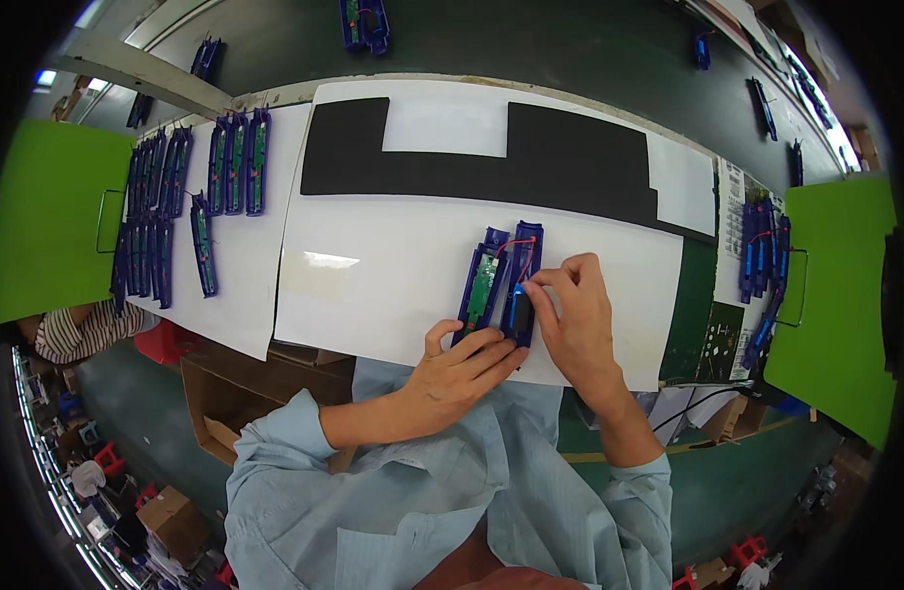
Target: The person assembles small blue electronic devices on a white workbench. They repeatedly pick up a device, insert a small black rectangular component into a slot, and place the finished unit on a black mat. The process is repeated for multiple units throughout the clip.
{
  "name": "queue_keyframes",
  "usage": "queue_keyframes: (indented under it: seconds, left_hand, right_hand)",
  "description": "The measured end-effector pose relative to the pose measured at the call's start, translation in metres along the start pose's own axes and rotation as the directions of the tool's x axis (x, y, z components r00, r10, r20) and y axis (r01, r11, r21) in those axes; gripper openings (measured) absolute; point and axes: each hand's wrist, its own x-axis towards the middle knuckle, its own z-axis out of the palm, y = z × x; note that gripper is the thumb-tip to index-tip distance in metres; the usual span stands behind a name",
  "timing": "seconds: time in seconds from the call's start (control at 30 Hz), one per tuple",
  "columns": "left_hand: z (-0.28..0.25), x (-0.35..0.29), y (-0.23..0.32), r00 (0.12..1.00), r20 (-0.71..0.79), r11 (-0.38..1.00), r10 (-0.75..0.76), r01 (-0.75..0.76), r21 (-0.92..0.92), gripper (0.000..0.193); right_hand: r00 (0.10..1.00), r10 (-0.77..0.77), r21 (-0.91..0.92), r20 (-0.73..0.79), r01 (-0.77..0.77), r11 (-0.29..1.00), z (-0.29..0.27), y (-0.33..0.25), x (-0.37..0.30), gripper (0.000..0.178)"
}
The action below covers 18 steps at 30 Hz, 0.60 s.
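On the white sheet (403, 295) covering a long green workbench (275, 49), with a black cut-out mat (570, 157) behind it, lies a blue plastic case (501, 280), opened into two narrow halves side by side. One half shows a green circuit board, and a red wire loops between them. Its long axis runs away from the person, tilted slightly right. The left hand (462, 369) presses its near end with fingers flat; the right hand (575, 315) pinches at the right half. More blue cases (191, 177) lie in rows to the left.

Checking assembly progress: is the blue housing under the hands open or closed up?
Open. The blue housing lies in two halves side by side, its green circuit board and red wire exposed.
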Motion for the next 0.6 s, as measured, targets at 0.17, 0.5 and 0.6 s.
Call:
queue_keyframes:
  seconds: [0.17,0.5,0.6]
  left_hand:
    - [-0.002,0.003,-0.002,1.000,0.018,1.000,0.009,-0.009,-0.025,0.043]
    - [-0.018,0.047,-0.042,0.941,-0.300,0.984,-0.157,0.122,-0.130,0.039]
    - [-0.023,0.074,-0.058,0.941,-0.298,0.987,-0.160,0.147,-0.066,0.031]
  right_hand:
    - [0.998,-0.067,-0.052,-0.008,0.067,0.996,0.006,-0.005,0.019,0.016]
    - [0.995,0.096,0.225,0.026,-0.099,0.969,0.009,-0.011,0.005,0.015]
    - [0.994,0.103,0.202,0.034,-0.108,0.973,0.011,-0.015,0.001,0.016]
